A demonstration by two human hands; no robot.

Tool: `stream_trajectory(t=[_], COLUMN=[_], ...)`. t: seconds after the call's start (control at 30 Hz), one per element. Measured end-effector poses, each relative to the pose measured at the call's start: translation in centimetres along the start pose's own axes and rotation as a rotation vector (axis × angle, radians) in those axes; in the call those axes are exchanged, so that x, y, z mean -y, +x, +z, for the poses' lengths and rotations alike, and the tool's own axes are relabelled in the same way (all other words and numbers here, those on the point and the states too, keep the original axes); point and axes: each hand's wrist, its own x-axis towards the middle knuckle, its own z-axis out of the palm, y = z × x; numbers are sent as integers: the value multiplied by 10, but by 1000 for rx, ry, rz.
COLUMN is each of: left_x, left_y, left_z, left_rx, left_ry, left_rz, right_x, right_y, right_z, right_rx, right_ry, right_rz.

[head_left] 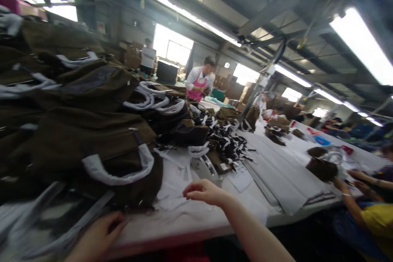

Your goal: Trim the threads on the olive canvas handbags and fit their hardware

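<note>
A heap of dark brown bags (89, 131) with white wrapped handles (119, 174) covers the left of a long white table (190, 221). My left hand (98, 235) rests at the table's near edge by the foot of the heap, its fingers curled down onto the surface, and nothing shows in them. My right hand (204, 191) hovers over the table in front of white sheets, fingers bent loosely and held together, with nothing in it.
A stack of grey-white flat sheets (282, 176) lies on the right of the table, with black-and-white straps (224, 139) behind it. A person in yellow (368, 213) works at the right edge. A person in a pink apron (199, 84) stands far back.
</note>
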Motion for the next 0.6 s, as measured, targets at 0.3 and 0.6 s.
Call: stream_trajectory(t=[0.3,0.6], left_x=[-67,-52], left_y=[-47,19], left_z=[-107,-174], left_rx=[-886,-687], left_ry=[370,873], left_rz=[264,208], right_x=[-40,-55], right_y=[-8,-31], right_z=[92,142], right_rx=[9,107], right_ry=[127,106], right_rz=[-8,200])
